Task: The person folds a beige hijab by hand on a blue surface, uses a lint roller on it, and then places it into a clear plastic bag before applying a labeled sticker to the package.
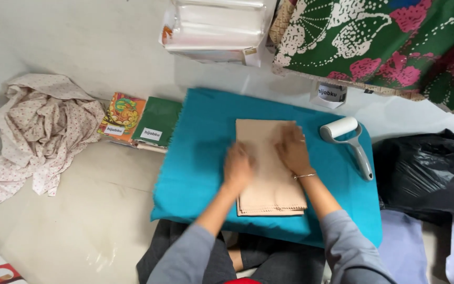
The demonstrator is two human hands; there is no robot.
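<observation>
I saw my left hand [237, 167] and right hand [291, 149] lying flat and open on the soft, folded peach cloth [270, 167], which lay on a smooth teal cloth [200, 158]. The left hand looked blurry. A white lint roller [349, 141] sat just right of my right hand.
</observation>
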